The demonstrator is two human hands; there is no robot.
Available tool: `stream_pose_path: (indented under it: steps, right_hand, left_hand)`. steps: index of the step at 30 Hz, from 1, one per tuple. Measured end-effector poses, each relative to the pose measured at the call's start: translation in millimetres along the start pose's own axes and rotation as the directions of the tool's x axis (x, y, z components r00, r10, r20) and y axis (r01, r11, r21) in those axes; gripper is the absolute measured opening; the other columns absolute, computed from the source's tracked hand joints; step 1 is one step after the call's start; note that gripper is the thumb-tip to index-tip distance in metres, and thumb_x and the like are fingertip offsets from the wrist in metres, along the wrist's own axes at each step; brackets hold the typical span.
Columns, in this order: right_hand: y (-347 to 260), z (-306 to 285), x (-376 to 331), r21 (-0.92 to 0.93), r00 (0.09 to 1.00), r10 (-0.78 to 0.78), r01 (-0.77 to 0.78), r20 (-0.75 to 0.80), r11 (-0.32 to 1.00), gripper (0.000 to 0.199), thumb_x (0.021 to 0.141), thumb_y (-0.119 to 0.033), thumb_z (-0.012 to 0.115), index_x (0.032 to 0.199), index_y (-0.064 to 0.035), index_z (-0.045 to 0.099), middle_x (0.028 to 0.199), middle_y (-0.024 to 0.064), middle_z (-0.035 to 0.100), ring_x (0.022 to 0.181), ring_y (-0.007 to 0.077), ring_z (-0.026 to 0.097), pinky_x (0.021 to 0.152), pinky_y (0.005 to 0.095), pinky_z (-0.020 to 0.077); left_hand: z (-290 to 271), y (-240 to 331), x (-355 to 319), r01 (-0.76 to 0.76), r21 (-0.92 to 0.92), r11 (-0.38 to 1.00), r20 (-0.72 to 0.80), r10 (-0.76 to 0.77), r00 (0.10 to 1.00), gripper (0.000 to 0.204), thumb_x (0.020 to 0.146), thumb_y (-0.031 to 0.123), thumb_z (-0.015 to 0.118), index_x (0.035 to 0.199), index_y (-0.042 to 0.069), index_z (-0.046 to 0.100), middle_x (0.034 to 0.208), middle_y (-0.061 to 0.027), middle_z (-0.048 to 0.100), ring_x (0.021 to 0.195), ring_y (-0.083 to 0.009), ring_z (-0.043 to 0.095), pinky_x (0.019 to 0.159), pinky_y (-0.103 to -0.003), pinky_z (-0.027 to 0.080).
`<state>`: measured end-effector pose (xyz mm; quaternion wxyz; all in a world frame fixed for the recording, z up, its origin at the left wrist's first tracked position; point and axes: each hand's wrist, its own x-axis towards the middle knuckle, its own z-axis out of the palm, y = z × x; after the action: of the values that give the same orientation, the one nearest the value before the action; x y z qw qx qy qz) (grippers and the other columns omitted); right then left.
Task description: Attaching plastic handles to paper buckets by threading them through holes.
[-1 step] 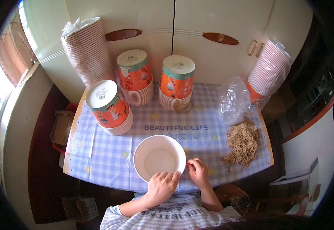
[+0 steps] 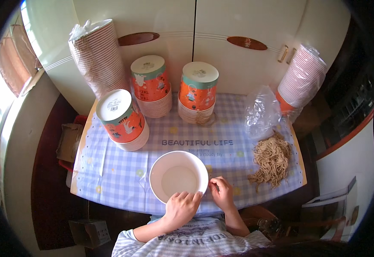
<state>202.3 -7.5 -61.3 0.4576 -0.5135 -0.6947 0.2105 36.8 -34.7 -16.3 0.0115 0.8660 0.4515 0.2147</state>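
A round white paper tub (image 2: 178,174) stands mouth up on a surface (image 2: 122,184) spread with blue-and-white checked cloth. The left hand (image 2: 181,210) bends its fingers over the tub's rim around five o'clock; the right hand (image 2: 222,193), fingers curled, sits just beside it near four. From the tub, upturned stacks of orange-and-teal paper tubs (image 2: 127,127) stand between ten and one o'clock, a crumpled clear plastic bag (image 2: 262,110) near two, and a tangled tan twine heap (image 2: 272,160) toward three.

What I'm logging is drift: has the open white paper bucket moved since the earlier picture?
No; the open white paper bucket shows no visible shift in any direction against the tablecloth's printed lettering.
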Motion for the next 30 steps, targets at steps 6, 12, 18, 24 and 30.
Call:
stream_pose_path:
  steps: [6,12,18,24,30]
  right_hand:
    - [1,5,-5,0.083,0.992,0.13,-0.129,-0.005,0.988,0.013,0.075,-0.001,0.061,0.087,-0.0021,0.055,0.08,0.0104,0.06,0.072,0.0225,0.061,0.066,0.0298,0.0476]
    - [6,9,-6,0.302,0.964,0.267,-0.257,0.008,0.918,0.016,0.076,-0.001,0.062,0.091,-0.0019,0.056,0.08,0.0095,0.062,0.072,0.0174,0.061,0.067,0.027,0.047]
    - [-1,-6,16,0.041,0.989,-0.11,0.106,0.103,0.993,0.032,0.071,0.002,0.063,0.101,-0.0083,0.058,0.082,0.0104,0.062,0.073,0.0232,0.06,0.065,0.0314,0.048]
    - [6,-14,25,0.073,0.966,-0.124,0.11,0.229,0.991,0.033,0.069,0.0,0.065,0.099,-0.0131,0.06,0.082,0.0087,0.062,0.073,0.0242,0.06,0.063,0.0343,0.0484]
    - [9,-15,29,0.083,0.949,-0.146,0.128,0.279,0.988,0.03,0.07,-0.001,0.065,0.098,-0.0114,0.06,0.081,0.0079,0.061,0.074,0.0239,0.06,0.063,0.033,0.0489]
  left_hand:
    - [0,0,0,0.007,-0.009,1.0,0.015,-0.007,1.0,0.011,0.073,0.014,0.059,0.083,0.01,0.056,0.058,0.0012,0.051,0.053,-0.0129,0.053,0.047,-0.029,0.041]
    - [2,-1,1,0.007,-0.033,0.999,0.026,-0.006,1.0,0.012,0.073,0.015,0.059,0.083,0.01,0.056,0.061,0.0005,0.052,0.056,-0.0136,0.054,0.049,-0.029,0.042]
    - [-3,0,0,0.017,-0.02,1.0,0.063,-0.016,0.998,0.013,0.074,0.016,0.059,0.084,0.009,0.055,0.063,-0.0004,0.054,0.058,-0.0144,0.056,0.051,-0.029,0.044]
    - [-11,-6,6,0.05,-0.264,0.963,0.094,-0.026,0.995,0.017,0.08,0.021,0.056,0.088,0.005,0.056,0.065,-0.0065,0.058,0.06,-0.0218,0.06,0.052,-0.034,0.048]
    - [10,-31,25,0.048,-0.359,0.932,0.165,0.012,0.986,0.021,0.082,0.021,0.052,0.086,0.0,0.056,0.057,-0.0157,0.057,0.049,-0.0312,0.059,0.045,-0.04,0.048]
